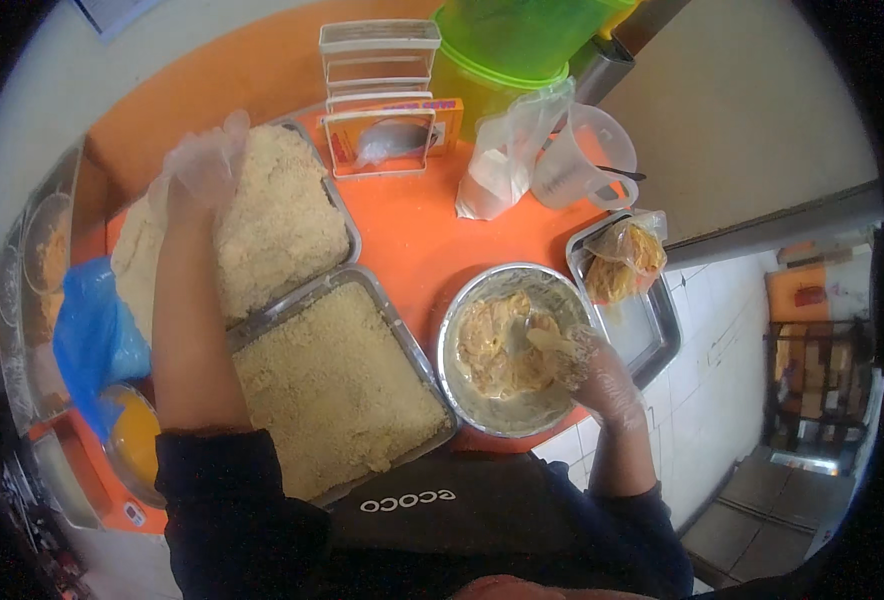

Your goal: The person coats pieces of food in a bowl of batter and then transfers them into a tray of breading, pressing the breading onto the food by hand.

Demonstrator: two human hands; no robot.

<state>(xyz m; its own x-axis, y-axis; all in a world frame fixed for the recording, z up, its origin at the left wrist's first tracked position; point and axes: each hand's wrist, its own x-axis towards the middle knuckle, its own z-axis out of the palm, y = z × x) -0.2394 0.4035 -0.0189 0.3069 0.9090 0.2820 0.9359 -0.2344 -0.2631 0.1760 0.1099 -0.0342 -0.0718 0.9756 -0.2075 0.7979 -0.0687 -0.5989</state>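
Observation:
At the far end of a metal tray heaped with pale crumbs (281, 217), my left hand (202, 165) wears a clear plastic glove; its fingers reach over the heap, and whether they grip anything cannot be told. My right hand (596, 375), also in a clear glove, is over the right side of a steel bowl (448, 330). Crumbs or batter coat its fingers, which touch a battered piece (547, 334) in the bowl. Wet, batter-coated pieces (491, 330) lie beside it. A second metal tray of finer crumbs (337, 390) stands between my body and the first one.
Behind the bowl stand a bag of white powder (494, 180), a plastic measuring jug (581, 157), a white rack (378, 97) and green tubs (502, 45). At right, a metal tray (667, 322) holds a bagged food (626, 259). Left are a blue bag (97, 330) and a bowl of yellow liquid (136, 442).

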